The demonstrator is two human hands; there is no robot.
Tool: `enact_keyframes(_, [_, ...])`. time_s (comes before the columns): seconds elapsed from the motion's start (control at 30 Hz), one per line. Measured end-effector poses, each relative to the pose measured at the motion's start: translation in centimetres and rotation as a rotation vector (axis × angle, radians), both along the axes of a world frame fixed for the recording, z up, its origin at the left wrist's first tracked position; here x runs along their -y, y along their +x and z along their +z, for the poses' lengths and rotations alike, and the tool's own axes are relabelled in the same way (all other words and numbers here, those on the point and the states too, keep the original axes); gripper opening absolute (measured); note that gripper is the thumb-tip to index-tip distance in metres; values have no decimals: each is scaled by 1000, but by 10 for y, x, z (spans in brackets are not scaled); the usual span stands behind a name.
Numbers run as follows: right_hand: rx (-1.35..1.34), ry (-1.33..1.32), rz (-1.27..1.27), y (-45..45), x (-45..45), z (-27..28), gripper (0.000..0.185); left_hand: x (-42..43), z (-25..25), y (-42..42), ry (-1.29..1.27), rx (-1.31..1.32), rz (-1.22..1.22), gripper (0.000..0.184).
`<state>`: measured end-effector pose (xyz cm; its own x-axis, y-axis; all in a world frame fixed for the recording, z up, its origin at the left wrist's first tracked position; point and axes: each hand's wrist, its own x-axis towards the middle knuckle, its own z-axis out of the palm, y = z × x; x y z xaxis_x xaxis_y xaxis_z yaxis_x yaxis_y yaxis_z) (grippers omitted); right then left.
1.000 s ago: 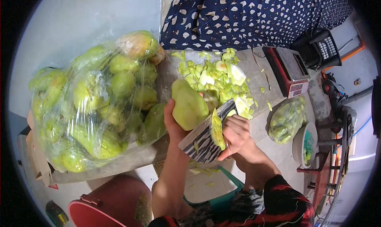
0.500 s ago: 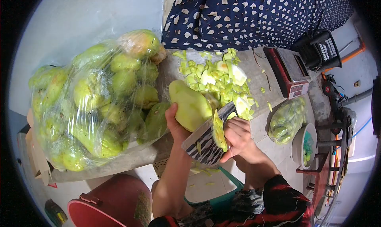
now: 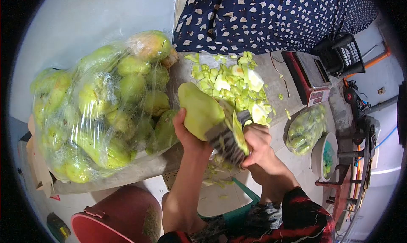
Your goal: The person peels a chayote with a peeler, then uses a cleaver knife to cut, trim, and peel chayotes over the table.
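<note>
A pale, peeled green papaya [image 3: 198, 108] rests in my left hand [image 3: 190, 134], whose fingers wrap its lower left side. My right hand [image 3: 257, 143] is closed on a wide-bladed cleaver [image 3: 224, 142]; its handle is hidden in the fist. The dark-streaked blade, blurred by motion, lies against the lower right end of the papaya. A strip of green peel [image 3: 238, 132] sits along the blade, close to my right fingers. Behind the papaya, a heap of peel and cut pieces [image 3: 227, 79] covers part of the grey slab [image 3: 180, 75].
A large clear plastic bag [image 3: 99, 111] of unpeeled papayas stands at left. At right are a red scale [image 3: 307, 77], a smaller filled bag [image 3: 306, 130], a white bucket [image 3: 318, 158] and a black basket [image 3: 339, 54]. A red bin [image 3: 116, 213] stands below the slab.
The papaya and my left hand have shifted slightly left and up. The cleaver has swung to the right and turned, now overlapping the papaya's lower end, with peel still on it.
</note>
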<state>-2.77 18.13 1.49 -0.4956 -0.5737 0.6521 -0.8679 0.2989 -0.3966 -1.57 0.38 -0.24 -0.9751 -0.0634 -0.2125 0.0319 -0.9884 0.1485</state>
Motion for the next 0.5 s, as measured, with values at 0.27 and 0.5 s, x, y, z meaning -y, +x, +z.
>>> enact_keyframes(0.27, [-229,112,25,11,13,12,75,2,-8,1,124,-106,-98,77])
enact_keyframes(0.5, [294,7,-305,-1,1,-2,74,0,5,5,109,27,52,60])
